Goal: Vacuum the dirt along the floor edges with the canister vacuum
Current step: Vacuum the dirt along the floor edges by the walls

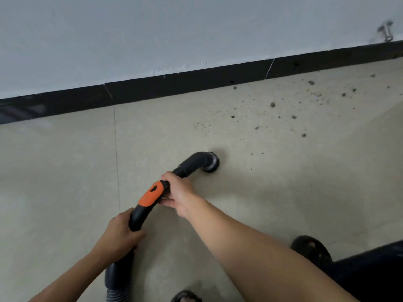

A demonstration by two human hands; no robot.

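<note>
wall (152,29): plain, pale, fills the top. Its foot runs on a diagonal, higher at right.
floor (54,171): beige tile, takes up the rest. Open tile left of the hands, and bare tile between the vacuum and the wall.
baseboard (185,83): black strip along the wall/floor edge, two vertical seams visible.
tile joint (116,160): thin line from the baseboard toward the camera, left of the hands.
trouser leg (370,275): dark, bottom right corner, under the right forearm.
Vacuum: ribbed hose (116,280) enters from the bottom edge and joins a black handle tube with an orange grip (151,194). A curved elbow leads on to the round brush head (210,162).
The brush head sits low over the floor, facing right, well short of the baseboard. Whether it touches the tile, cannot tell.
left hand (117,234): fingers wrapped round the tube at the hose joint.
right hand (181,192): fingers curled round the tube at the front end of the orange grip, thumb on top.
right slipper (311,249): black, on the floor beside the trouser leg.
left slipper (185,296): at the bottom edge, near the hose on its right.
dirt (272,104): dark crumbs and specks to the right of and beyond the brush head. Thickest toward the baseboard at right, a few specks near the head.
metal fitting (386,31): on the wall, top right, blurred.
</note>
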